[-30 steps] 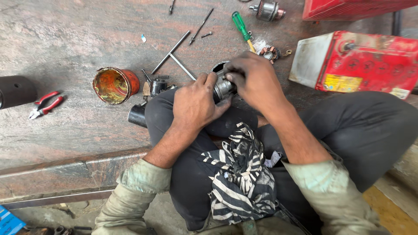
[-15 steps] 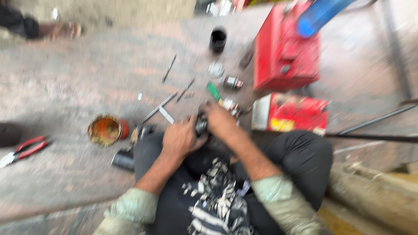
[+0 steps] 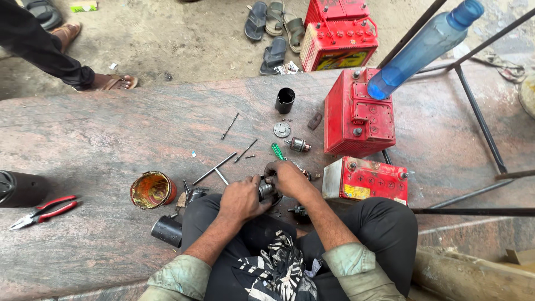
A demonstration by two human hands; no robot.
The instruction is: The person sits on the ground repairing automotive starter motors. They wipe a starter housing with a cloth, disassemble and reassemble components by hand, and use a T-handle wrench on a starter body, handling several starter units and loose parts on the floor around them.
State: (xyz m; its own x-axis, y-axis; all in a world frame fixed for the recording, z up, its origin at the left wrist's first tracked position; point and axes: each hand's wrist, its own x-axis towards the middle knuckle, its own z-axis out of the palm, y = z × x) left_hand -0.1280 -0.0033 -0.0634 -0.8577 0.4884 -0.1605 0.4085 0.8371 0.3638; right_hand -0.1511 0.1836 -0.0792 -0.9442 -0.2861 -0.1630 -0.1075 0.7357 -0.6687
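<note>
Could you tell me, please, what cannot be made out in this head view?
- Small metal part: mostly covered by the left hand and right hand.
- Dark cylinder: cut off by the left edge.
- Open can: contents unclear.
- Screwdriver: tip hidden behind the right hand.

This is a roadside repair workshop: red car batteries [image 3: 358, 113] stand on a worn stone slab [image 3: 111, 139], with pliers [image 3: 42, 210], a screwdriver [image 3: 277, 150], a grease tin [image 3: 151, 190] and loose motor parts [image 3: 298, 145] scattered about.
</note>
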